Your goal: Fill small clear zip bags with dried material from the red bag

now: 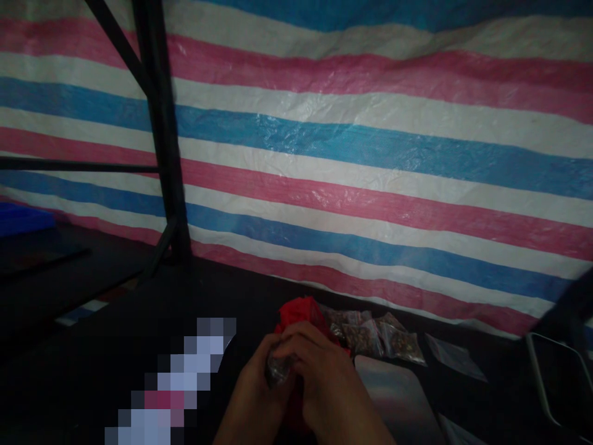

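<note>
My left hand (252,395) and my right hand (324,383) meet low in the middle of the view, over a dark table. Both are closed around a small clear plastic bag (278,369) with dark contents, held between them. A red bag (303,314) sits just behind my hands, partly hidden by them. To the right of it lie several small clear packets of brown bits (377,337).
A striped red, white and blue tarp (370,154) hangs as a wall behind the table. A black metal post (162,136) stands at the left. A grey flat sheet (398,395) lies by my right hand. An empty clear bag (456,357) and a dark tray (556,377) are at the right.
</note>
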Motion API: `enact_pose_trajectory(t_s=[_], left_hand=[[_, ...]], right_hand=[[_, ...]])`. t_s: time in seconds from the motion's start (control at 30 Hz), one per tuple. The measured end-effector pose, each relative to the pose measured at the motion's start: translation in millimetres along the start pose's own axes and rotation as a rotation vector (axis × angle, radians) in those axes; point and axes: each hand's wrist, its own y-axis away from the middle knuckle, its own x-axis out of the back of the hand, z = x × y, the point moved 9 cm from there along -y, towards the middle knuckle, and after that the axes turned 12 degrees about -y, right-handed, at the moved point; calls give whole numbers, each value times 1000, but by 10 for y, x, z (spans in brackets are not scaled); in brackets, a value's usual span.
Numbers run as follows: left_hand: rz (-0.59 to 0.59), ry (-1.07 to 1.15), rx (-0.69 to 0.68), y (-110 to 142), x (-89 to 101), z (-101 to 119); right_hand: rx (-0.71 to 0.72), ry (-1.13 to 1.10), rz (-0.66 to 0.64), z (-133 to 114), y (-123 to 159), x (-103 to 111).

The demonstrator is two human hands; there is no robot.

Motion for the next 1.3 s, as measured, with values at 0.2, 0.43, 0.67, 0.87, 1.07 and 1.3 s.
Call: enact_pose_trajectory(t_s=[0.2, 0.43, 0.67, 0.87, 1.07, 1.3], left_hand=[[38, -49, -67, 20, 100, 16], [89, -49, 1, 21, 208, 79], [100, -124, 72, 62, 151, 99], [53, -128, 57, 55, 176, 239], [200, -144, 82, 68, 328, 83], [282, -495, 310, 148, 399, -220]], right_hand=[[-84, -53, 71, 88, 4, 64], [-149, -19, 135, 96, -21, 128], [-113, -38, 133, 51, -18, 105], [-94, -73, 218, 82, 35, 205], [-148, -131, 311, 137, 74, 392], [-376, 263, 129, 511, 142, 328]])
